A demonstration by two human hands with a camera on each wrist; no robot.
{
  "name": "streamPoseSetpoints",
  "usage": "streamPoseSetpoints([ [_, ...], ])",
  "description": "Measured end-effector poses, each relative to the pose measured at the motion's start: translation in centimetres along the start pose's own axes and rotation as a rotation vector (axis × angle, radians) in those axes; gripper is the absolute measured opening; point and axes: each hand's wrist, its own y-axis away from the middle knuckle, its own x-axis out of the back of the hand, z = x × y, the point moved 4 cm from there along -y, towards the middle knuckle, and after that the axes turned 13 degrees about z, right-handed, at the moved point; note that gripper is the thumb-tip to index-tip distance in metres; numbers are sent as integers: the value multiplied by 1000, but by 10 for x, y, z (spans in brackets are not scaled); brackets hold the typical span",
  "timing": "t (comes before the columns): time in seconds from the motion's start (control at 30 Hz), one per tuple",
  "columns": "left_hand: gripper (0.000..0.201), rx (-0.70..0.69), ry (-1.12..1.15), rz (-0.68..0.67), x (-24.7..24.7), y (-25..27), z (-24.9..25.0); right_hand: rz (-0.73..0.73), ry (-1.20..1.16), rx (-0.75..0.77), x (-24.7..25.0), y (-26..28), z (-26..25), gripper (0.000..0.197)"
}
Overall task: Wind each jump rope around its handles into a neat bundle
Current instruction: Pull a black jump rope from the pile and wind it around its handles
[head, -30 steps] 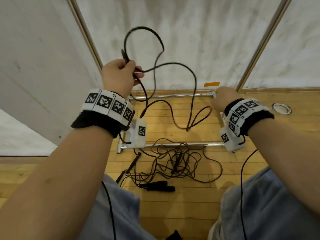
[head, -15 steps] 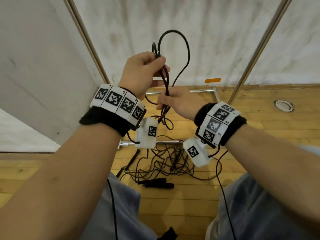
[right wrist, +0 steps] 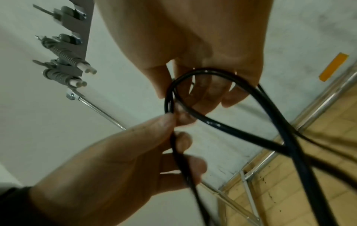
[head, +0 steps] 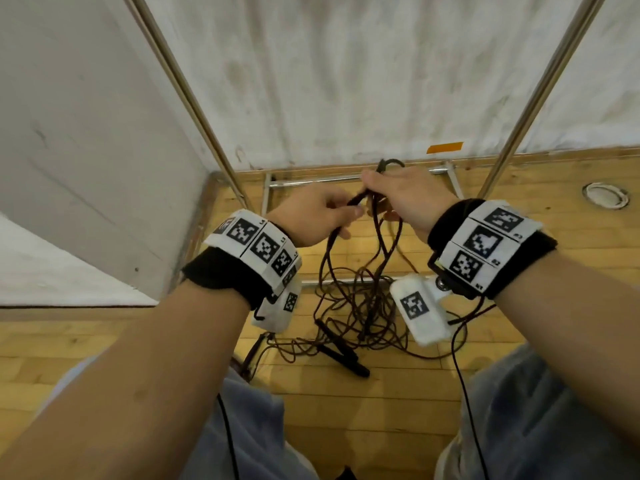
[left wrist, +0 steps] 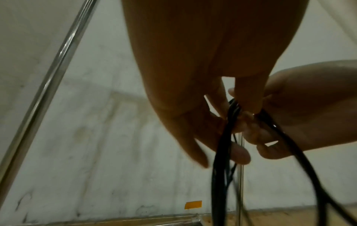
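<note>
A black jump rope (head: 377, 251) hangs in several loops from both hands above the wooden floor. My left hand (head: 318, 213) pinches the strands between thumb and fingers; in the left wrist view the left hand (left wrist: 222, 122) holds the cord (left wrist: 220, 168) bunched together. My right hand (head: 401, 192) grips the looped top of the rope, and a short loop end (head: 389, 164) sticks up above it. In the right wrist view the rope (right wrist: 222, 122) curls under the fingers of my right hand (right wrist: 203, 94). The held rope's handles are hidden.
A tangle of more rope (head: 360, 320) lies on the floor between my knees, with black handles (head: 341, 355) at its front. A metal frame (head: 346, 178) with slanted poles (head: 194, 95) stands against the white wall. A round floor fitting (head: 606, 195) sits at the right.
Both hands came down from chest height to just above the floor and drew together. The tall loop above my left hand has shrunk into a short one held by my right hand.
</note>
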Motion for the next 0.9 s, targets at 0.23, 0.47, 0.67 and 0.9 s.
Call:
streamPoseSetpoints([
  [0.23, 19, 76, -289, 67, 5, -9, -22, 308, -97, 29, 27, -21, -4, 30],
  [0.47, 22, 245, -940, -133, 0, 2, -68, 510, -318, -29, 64, -34, -18, 29],
  [0.67, 79, 8, -49, 140, -10, -11, -14, 138, -347, 34, 32, -10, -44, 26],
  [0.9, 29, -14, 444, 43, -32, -7, 30, 167, -527, -18, 33, 4, -64, 21],
])
